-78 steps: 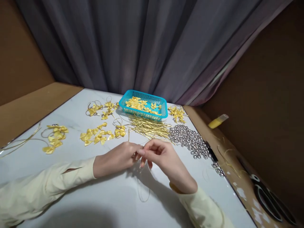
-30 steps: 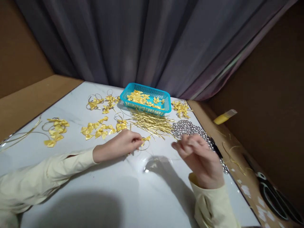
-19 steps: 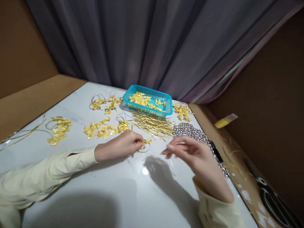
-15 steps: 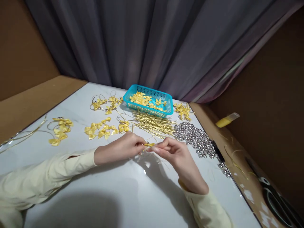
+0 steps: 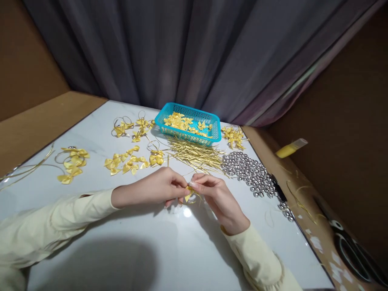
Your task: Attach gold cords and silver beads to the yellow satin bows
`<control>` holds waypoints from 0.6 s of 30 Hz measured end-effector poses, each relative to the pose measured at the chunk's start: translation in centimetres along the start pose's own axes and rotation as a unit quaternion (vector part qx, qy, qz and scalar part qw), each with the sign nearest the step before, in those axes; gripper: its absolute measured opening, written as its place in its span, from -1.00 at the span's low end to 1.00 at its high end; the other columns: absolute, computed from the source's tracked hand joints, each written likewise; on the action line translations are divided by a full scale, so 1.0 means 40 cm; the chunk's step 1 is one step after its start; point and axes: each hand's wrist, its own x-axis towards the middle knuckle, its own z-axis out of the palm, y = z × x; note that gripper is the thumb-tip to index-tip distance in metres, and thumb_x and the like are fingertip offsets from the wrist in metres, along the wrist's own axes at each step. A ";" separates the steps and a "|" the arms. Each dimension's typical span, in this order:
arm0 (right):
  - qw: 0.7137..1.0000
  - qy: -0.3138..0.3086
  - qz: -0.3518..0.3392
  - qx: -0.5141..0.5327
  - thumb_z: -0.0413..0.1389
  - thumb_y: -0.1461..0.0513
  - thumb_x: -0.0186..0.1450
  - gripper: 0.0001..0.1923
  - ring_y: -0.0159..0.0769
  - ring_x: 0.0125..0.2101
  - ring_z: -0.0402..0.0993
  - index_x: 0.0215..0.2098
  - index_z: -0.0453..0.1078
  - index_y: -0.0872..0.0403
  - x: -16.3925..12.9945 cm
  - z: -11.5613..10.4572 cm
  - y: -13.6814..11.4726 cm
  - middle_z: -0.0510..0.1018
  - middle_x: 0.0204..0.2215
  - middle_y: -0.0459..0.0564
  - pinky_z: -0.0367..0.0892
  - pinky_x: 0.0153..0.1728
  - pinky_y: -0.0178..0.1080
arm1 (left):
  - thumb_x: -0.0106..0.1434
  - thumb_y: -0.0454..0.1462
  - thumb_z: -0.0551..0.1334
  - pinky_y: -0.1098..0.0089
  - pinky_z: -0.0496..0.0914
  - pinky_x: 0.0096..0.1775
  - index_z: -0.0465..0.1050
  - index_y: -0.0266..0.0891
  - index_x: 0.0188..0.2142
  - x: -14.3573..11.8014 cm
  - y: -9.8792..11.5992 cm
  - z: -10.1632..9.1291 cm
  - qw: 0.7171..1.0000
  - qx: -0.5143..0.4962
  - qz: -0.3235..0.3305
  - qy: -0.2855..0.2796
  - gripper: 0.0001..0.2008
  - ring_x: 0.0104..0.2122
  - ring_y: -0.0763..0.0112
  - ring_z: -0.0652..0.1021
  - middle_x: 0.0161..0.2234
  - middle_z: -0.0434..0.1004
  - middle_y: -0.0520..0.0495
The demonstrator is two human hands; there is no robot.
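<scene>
Watching the head cam feed here. Biggest thing is the white table [image 5: 127,242], glossy and marble-looking, with a grey curtain [image 5: 182,52] behind it. At the far edge sits a turquoise basket [image 5: 212,130] holding loose yellow bows. In front of that is a spread of gold wire pieces [image 5: 194,155], and to their right a pile of silver bells [image 5: 247,173]. More finished-looking yellow bows [image 5: 127,163] are scattered across the left half, some with wire loops on them.

Both hands meet near the middle of the table. The left hand [image 5: 151,190] and right hand [image 5: 216,196] are each pinched on one small yellow bow [image 5: 189,193] — fingertips closed on it from both sides, held just above the surface. There seems to be a thin gold wire at the bow, but it's too fine for me to say how it's routed.

My read on handling: the bow is soft satin ribbon, nearly weightless and a bit slippery, so it'll crush or skid if squeezed on the loops. I'd take it at the knot in the centre — the firmest spot. The wire looks thin and bendy and would kink easily.

No brands, labels or readable writing anywhere I can see.
</scene>
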 end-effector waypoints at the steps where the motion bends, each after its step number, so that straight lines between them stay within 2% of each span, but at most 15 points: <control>1: 1.000 0.003 0.002 0.006 0.28 0.28 -0.01 -0.91 -0.44 -0.45 0.30 -0.61 0.47 0.09 0.000 0.000 0.001 0.40 -0.52 -0.14 0.17 -0.37 -0.30 | 0.15 -0.25 0.13 0.60 0.12 -0.67 0.45 -0.30 -0.51 0.000 0.002 -0.001 1.000 -0.002 0.000 0.000 -0.80 -0.77 0.63 0.26 -0.79 0.25 0.16; 9: 0.998 0.032 0.022 0.042 0.29 0.28 -0.03 -0.90 -0.43 -0.45 0.31 -0.61 0.46 0.11 -0.006 0.006 0.003 0.42 -0.53 -0.13 0.15 -0.36 -0.30 | 0.18 -0.21 0.13 0.60 0.11 -0.66 0.46 -0.30 -0.51 0.001 0.002 0.004 1.000 -0.013 0.012 0.016 -0.76 -0.76 0.64 0.25 -0.79 0.25 0.15; 15: 0.994 0.059 0.040 0.079 0.30 0.28 -0.08 -0.89 -0.41 -0.45 0.32 -0.62 0.46 0.11 -0.005 0.011 0.005 0.44 -0.51 -0.11 0.17 -0.37 -0.30 | 0.16 -0.17 0.14 0.57 0.16 -0.64 0.43 -0.31 -0.52 0.010 -0.006 0.029 0.998 -0.020 0.016 0.058 -0.74 -0.70 0.60 0.31 -0.67 0.38 0.07; 18: 0.991 0.060 0.055 0.108 0.30 0.27 -0.09 -0.89 -0.39 -0.45 0.32 -0.60 0.46 0.09 -0.004 0.011 0.012 0.45 -0.50 -0.12 0.19 -0.38 -0.29 | 0.16 -0.18 0.14 0.57 0.14 -0.63 0.41 -0.30 -0.54 0.012 -0.010 0.038 0.996 -0.017 0.027 0.084 -0.75 -0.70 0.61 0.28 -0.67 0.34 0.09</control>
